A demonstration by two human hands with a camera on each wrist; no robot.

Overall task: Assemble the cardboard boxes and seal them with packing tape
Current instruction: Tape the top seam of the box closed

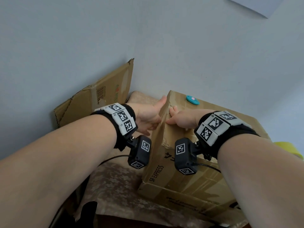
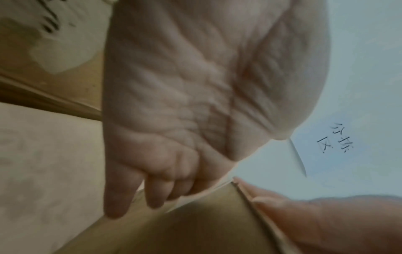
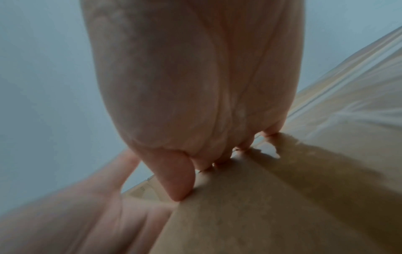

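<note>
The box point(image 1: 189, 162) stands on the table point(image 1: 115, 186), its flap point(image 1: 158, 134) upright and pinched between the flat-fingered left hand point(image 1: 148, 117) and the curled right hand point(image 1: 181, 119), so folding seems unfinished and taping apparently not begun.

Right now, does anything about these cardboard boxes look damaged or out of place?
Yes. The SF Express box has a crumpled, torn top edge where the left hand and right hand press it. A small teal object lies on its top. Behind, a flattened box leans on the wall with ragged corners.
</note>
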